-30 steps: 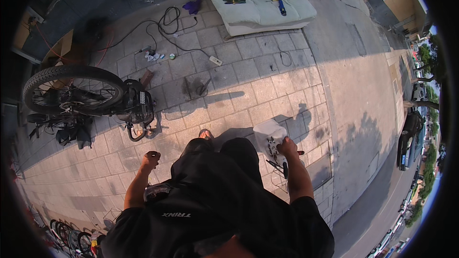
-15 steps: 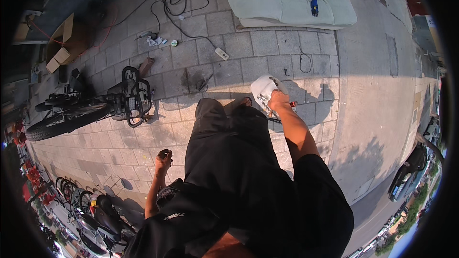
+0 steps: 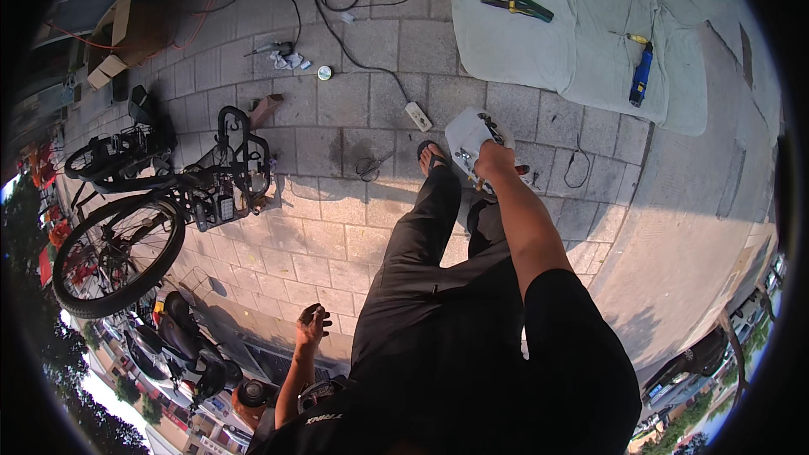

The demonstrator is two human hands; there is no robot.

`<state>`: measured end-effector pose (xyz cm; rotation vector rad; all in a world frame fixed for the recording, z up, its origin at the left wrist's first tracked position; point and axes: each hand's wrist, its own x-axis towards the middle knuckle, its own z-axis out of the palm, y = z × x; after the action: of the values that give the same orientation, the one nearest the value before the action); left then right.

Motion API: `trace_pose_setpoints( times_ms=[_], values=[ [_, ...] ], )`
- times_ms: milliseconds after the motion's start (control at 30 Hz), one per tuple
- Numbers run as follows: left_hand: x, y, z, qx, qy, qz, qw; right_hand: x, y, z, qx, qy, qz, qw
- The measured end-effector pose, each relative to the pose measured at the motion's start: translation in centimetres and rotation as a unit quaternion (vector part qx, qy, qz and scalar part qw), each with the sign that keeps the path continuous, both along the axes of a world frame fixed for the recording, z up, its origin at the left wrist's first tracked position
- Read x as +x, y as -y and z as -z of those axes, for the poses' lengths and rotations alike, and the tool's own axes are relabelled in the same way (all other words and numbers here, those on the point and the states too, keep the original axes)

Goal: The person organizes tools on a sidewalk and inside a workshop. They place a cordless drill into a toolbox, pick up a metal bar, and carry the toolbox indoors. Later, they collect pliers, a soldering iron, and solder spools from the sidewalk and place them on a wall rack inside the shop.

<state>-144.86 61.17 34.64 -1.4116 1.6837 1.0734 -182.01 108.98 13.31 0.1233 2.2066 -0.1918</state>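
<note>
My right hand (image 3: 495, 158) is closed on a pale plastic tub (image 3: 462, 136), with several small metal tools showing in it. Something red pokes out beside my wrist. How the fingers grip the tub is partly hidden by the hand itself. At my left side hangs my left hand (image 3: 313, 325), dark-stained, its fingers loosely bent and apart with nothing visible in them. My sandalled foot (image 3: 432, 157) is on the paving just left of the tub.
A pale cloth (image 3: 514, 42) at the far right bears green-handled pliers (image 3: 517, 5) and a blue tool (image 3: 642, 76). A power strip (image 3: 418, 116) and its black cable lie ahead. On the left are a toppled bicycle (image 3: 126, 244), a cardboard box (image 3: 122, 38) and a parked scooter (image 3: 181, 333).
My body has turned and stepped forward; a foot has come into sight beside the tub. The tub stays in my right hand. The bicycle's wheel shows more fully.
</note>
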Motion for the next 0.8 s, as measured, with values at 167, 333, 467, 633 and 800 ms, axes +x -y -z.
trace_pose_setpoints(
  times_ms=[167,333,467,633,800],
  values=[
    [-1.6,-3.9,-3.1,-0.070,0.018,-0.042,0.997,-3.6,0.5,8.5,-0.016,-0.002,-0.004,1.000],
    [-0.6,-10.3,-4.2,-0.102,0.023,-0.095,0.990,-6.8,0.6,10.0,-0.035,0.010,0.040,0.999],
    [-1.8,-15.9,-5.1,-0.095,0.040,-0.073,0.992,-7.8,0.7,8.2,-0.092,-0.076,-0.041,0.992],
    [-4.0,-23.1,-5.1,-0.071,0.038,-0.104,0.991,-19.3,-5.0,-3.8,-0.215,-0.290,0.003,0.932],
    [-4.2,-25.3,-3.3,-0.045,0.003,-0.085,0.995,-30.4,-14.7,-1.5,-0.020,-0.389,-0.069,0.919]
  ],
)
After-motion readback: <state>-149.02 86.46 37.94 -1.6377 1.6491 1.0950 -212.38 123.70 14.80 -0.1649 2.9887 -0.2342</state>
